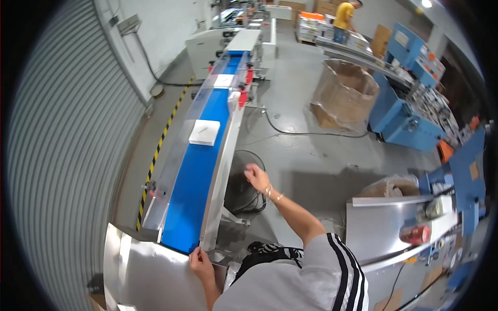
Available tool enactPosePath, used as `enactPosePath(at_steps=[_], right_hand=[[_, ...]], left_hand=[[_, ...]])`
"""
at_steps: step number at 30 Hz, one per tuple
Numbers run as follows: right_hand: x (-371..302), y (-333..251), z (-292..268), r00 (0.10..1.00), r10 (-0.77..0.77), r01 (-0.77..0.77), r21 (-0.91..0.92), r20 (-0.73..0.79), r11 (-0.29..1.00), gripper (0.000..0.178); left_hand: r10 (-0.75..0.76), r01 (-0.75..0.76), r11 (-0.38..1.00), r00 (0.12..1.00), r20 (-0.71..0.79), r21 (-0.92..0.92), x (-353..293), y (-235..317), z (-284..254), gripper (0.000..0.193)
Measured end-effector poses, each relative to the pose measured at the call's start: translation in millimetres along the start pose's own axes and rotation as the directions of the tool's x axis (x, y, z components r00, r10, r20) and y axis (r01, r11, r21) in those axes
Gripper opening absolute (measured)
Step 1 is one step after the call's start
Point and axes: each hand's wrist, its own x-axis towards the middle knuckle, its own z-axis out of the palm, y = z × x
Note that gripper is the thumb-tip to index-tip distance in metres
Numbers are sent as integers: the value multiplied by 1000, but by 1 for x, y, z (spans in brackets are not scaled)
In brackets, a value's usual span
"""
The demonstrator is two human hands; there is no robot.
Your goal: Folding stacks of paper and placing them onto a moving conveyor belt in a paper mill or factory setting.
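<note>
Two flat white square packages (pixel 204 132) (pixel 224 80) lie apart on the blue conveyor belt (pixel 193 192), the second farther along.

Left hand (pixel 200 263) low and resting, right hand (pixel 256 177) outstretched (fingers loosely curled, empty).

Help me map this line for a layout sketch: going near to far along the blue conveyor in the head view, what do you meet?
Left hand on the steel end plate → bare blue belt → flat white packet → second white packet → white machine housing.
</note>
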Motion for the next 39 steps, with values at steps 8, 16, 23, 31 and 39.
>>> enactPosePath(at_steps=[8,16,23,31,39], right_hand=[[-242,150,-25,740,547,-359,-458,392,813,33],[-468,171,-67,537,609,-409,-452,583,793,56],[-620,239,-122,575,795,-398,-783,194,479,38],[-683,164,-213,549,833,-801,-328,-68,501,34],[-773,235,-307,613,774,-783,-249,-156,570,26]], left_hand=[[215,-209,976,957,195,-54,-17,-1,-8,15],[356,-186,908,815,457,-375,-90,22,-10,13],[353,-106,923,612,707,-370,-169,32,-1,14],[457,-207,889,382,803,-408,-245,70,53,14],[472,-175,880,221,853,-442,-403,168,136,16]])
